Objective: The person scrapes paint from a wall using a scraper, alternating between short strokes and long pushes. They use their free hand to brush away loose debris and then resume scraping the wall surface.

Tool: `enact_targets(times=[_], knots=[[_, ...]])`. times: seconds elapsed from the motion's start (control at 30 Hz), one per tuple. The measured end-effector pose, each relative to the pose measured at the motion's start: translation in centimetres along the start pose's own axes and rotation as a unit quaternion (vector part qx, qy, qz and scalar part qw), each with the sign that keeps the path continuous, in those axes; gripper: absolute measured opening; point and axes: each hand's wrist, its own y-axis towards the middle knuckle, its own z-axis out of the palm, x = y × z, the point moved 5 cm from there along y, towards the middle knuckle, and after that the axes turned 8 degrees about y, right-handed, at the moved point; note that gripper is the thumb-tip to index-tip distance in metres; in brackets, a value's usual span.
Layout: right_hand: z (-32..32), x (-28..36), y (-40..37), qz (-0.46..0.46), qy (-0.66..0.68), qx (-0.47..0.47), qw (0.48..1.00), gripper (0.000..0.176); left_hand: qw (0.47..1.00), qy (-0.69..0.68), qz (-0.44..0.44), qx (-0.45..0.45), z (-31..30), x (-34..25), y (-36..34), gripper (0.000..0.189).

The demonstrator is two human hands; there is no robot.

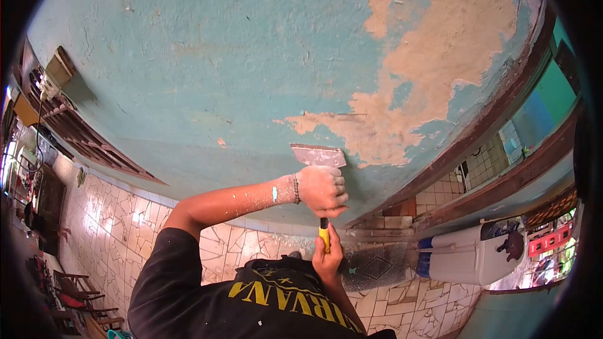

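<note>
My left hand [321, 189] grips the scraper [319, 157] near its blade, my right hand [328, 257] its yellow handle, at the turquoise wall [239, 88] beside a bare patch [377, 129]. Paint-scraping seems underway; the next stroke wants steady, shallow pressure.

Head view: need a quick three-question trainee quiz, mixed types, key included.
1. Multiple choice: which hand is nearer the scraper blade? A) left B) right C) both equally
2. True or false: the wall is one unbroken blue-green.
3. Fill in: the part of the scraper handle showing by the thumb of the right hand is ____.

Key: 1. A, the left hand. 2. False, pale patches interrupt it. 3. Yellow.
</note>
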Motion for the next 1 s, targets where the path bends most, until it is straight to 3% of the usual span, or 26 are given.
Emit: enact_targets(times=[0.1, 0.2, 0.27, 0.33, 0.4, 0.5, 0.6, 0.73, 0.8, 1.0], knots=[[1.4, -1.3, -1.1, -0.037, -0.04, -0.015, 0.998, 0.046, 1.0, -0.008, 0.012, -0.007, -0.1, -0.2, -0.3, 0.037], [1.4, -0.7, -1.4, -0.006, -0.015, -0.02, 1.0, 0.046, 0.999, -0.006, 0.03, -0.018, -0.4, 0.2, 0.1, 0.038], [0.9, 1.6, 0.1, -0.1, -0.088, -0.026, 0.991, 0.046, 0.998, -0.002, 0.049, -0.039, -1.0, 0.3, 0.5, 0.04], [0.9, 6.2, 4.5, -0.188, -0.146, -0.037, 0.971, 0.045, 0.991, 0.075, -0.001, -0.109, -6.9, 2.4, 3.2, 0.039], [0.8, 10.0, 8.8, -0.208, -0.148, -0.021, 0.967, 0.045, 0.983, 0.111, -0.028, -0.14, -11.3, 5.1, 5.5, 0.039], [-0.2, 10.2, 9.3, -0.068, 0.029, 0.008, 0.997, 0.048, 0.989, 0.097, -0.01, -0.11, -13.1, 5.8, 7.0, 0.038], [-0.3, 9.8, 6.7, -0.069, 0.117, 0.032, 0.99, 0.049, 0.994, 0.052, -0.012, -0.094, -12.3, 4.8, 6.2, 0.038], [-0.1, 3.8, 2.1, -0.058, 0.111, 0.046, 0.991, 0.05, 0.999, 0.026, -0.034, -0.031, -6.3, 2.4, 3.7, 0.037], [-0.7, 1.1, 0.8, -0.136, 0.026, 0.023, 0.99, 0.048, 0.999, 0.019, -0.034, -0.018, -2.8, 0.9, 2.4, 0.037], [-2.6, 5.7, 4.2, -0.217, -0.062, -0.034, 0.974, 0.04, 0.995, 0.044, -0.063, -0.066, -6.0, 2.5, 5.4, 0.036]])
